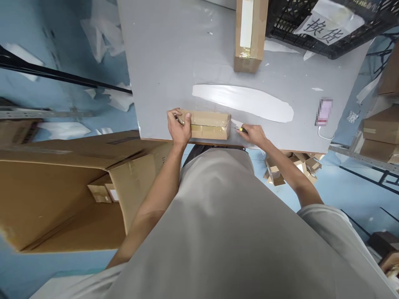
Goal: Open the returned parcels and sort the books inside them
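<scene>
Two tabletop boxes — one knife — one crate.

Left hand grips taped carton at table's near edge; right hand holds cutter beside it.

Both arms reach forward from the short sleeves, bare all the way down. Left hand is kinda spread, thumb sticking up and apart from the bent fingers, wrist pretty much in line with the forearm. Right hand is curled into a grip, fingers pointing in toward the left one, with the right forearm angling in from the side. Hands sit well apart, roughly level.
</scene>
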Motion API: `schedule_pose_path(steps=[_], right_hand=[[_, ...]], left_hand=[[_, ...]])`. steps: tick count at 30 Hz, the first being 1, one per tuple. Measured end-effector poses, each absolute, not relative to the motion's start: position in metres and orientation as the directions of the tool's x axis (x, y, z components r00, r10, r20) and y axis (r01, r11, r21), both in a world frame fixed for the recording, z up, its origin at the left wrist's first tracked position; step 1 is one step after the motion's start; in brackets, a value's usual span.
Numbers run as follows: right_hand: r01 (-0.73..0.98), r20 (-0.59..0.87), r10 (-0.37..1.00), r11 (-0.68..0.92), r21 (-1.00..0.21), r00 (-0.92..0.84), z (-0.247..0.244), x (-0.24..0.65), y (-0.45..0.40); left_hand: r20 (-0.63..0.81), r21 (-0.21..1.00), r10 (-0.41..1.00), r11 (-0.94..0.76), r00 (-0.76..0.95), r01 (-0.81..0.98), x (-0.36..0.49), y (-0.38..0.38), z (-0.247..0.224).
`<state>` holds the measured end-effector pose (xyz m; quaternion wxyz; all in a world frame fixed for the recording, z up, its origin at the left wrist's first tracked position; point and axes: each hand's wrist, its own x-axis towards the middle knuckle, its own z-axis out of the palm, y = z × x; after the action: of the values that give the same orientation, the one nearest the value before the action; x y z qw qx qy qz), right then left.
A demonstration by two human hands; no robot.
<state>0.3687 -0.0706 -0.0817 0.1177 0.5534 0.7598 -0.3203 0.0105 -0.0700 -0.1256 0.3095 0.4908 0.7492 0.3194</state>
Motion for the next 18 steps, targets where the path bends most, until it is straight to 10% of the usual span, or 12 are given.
schedule_pose_path(steps=[11, 18], right_hand=[[0.537, -0.582, 0.812, -0.513, -0.670, 0.050, -0.085, 0.303, -0.097], [0.306, -0.560, 0.825, -0.554, -0.774, 0.078, -0.051, 0.222, -0.090]], left_hand=[[-0.245, 0.776, 0.910, 0.392, -0.335, 0.494, -0.066, -0.064, -0.137], [-0.286, 0.738, 0.878, 0.457, -0.383, 0.497, -0.088, -0.071, -0.162]])
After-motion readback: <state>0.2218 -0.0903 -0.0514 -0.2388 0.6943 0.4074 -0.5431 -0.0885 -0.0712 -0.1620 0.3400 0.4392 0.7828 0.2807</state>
